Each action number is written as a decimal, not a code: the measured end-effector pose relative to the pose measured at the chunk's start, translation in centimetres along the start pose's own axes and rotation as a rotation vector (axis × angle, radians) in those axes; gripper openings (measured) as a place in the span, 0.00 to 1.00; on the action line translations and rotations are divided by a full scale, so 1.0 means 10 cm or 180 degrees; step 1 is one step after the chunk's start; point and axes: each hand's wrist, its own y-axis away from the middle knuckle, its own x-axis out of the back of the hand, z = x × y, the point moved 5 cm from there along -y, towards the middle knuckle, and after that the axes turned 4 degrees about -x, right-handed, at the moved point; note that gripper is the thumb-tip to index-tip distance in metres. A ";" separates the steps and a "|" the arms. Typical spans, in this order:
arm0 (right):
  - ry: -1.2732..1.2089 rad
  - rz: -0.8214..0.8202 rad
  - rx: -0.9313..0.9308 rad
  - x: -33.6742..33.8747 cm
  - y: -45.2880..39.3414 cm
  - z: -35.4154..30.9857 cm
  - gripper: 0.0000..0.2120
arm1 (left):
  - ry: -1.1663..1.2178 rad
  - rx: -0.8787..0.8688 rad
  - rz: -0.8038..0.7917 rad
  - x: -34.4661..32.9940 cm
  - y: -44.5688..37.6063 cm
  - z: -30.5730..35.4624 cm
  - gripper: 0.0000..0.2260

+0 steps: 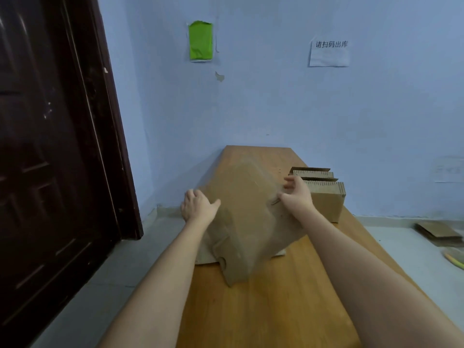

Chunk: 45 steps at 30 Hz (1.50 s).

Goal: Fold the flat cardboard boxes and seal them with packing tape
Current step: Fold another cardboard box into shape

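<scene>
Cardboard is what we have in both hands: a flat box blank [241,217], blurred with motion, held tilted above the near-left part of the wooden surface [276,310]. Our left hand [198,205] lies on its left edge with the thumb stretched across the face and the fingers going round behind; our right hand [296,192] takes the right edge, thumb toward us, fingers loosely spread along the upper side. How tightly either one clamps we cannot tell through the blur.

We judge the blank light and fairly stiff across its panels but ready to bend at the scored creases and loose flaps, one of which hangs at the lower left. It should be held by opposite edges near the creases, so that pushing the two edges toward each other opens it into a tube; gripping a flap alone would let it buckle.

A stack of more flat blanks [324,194] stands on edge at the far right of the surface, just beyond our right hand.

No print shows on the cardboard. A white notice [329,53] on the blue wall reads "请扫码出库"; a green sheet [200,41] beside it carries no legible writing.
</scene>
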 end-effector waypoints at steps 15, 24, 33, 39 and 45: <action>0.0388 -0.0385 0.0957 0.94 0.55 -0.87 0.17 | 0.2286 -0.0440 -0.0255 0.69 0.25 0.28 0.19; 0.0742 0.1505 0.0478 1.15 1.23 -0.44 0.23 | 0.3049 -0.0309 0.0146 0.75 0.83 0.19 0.10; -0.0068 -0.0435 -0.0806 0.89 1.63 -0.04 0.54 | 0.3722 0.0432 0.0091 0.83 1.25 -0.10 0.21; -0.0247 -0.0640 -0.0646 0.85 1.71 -0.10 0.56 | 0.4154 0.0949 -0.0613 0.76 1.39 -0.20 0.36; -0.0624 -0.0892 -0.0485 0.75 1.79 -0.14 0.46 | 0.4549 0.0806 -0.0738 0.67 1.47 -0.10 0.19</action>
